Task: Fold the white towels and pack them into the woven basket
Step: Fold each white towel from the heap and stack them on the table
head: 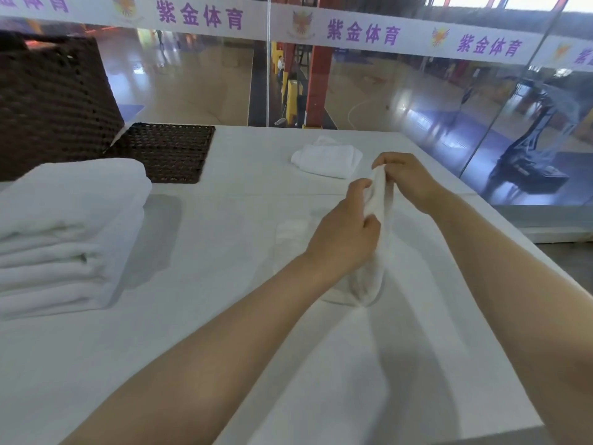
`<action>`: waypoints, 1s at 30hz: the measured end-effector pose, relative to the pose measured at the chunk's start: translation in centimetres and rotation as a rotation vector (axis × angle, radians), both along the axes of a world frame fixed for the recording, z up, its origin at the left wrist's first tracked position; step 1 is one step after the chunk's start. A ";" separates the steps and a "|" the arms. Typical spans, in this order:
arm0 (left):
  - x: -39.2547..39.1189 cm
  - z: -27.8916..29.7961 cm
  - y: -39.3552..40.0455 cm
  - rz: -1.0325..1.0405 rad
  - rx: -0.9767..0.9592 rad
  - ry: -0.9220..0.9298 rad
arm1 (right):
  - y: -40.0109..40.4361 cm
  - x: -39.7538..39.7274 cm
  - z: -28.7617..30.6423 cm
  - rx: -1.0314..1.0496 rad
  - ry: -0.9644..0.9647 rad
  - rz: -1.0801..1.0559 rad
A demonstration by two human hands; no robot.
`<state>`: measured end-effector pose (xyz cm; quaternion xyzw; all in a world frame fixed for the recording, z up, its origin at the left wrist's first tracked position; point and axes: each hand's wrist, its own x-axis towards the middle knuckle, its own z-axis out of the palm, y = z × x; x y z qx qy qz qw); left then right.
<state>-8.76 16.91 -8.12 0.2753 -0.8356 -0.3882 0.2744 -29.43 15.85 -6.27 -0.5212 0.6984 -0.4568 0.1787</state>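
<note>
A small white towel (373,268) hangs bunched above the white table, its lower end touching the tabletop. My left hand (345,232) grips it from the left side, fingers curled round the cloth. My right hand (407,178) pinches its top edge just above and to the right. The dark woven basket (54,104) stands at the far left, and its flat woven lid (167,152) lies beside it. A stack of folded white towels (64,239) sits in front of the basket. Another small folded towel (327,160) lies at the far middle of the table.
The white table (224,252) ends at a right edge (519,229) close to my right arm. A glass wall (385,91) with purple lettering runs behind the far edge, looking down on a sports hall.
</note>
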 end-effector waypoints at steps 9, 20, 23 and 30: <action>-1.5 -2.0 0.9 -0.004 0.264 0.195 | 0.3 -1.3 1.5 0.091 0.016 0.007; 5.5 -9.5 -2.7 0.215 0.152 -0.307 | -7.0 5.7 -8.1 0.635 0.465 0.226; 5.2 -9.1 -3.5 0.195 0.180 -0.346 | -4.7 5.0 -8.5 0.480 0.403 0.070; 4.7 -7.9 -4.8 0.177 0.311 -0.381 | 3.8 4.1 -9.1 0.445 0.258 -0.463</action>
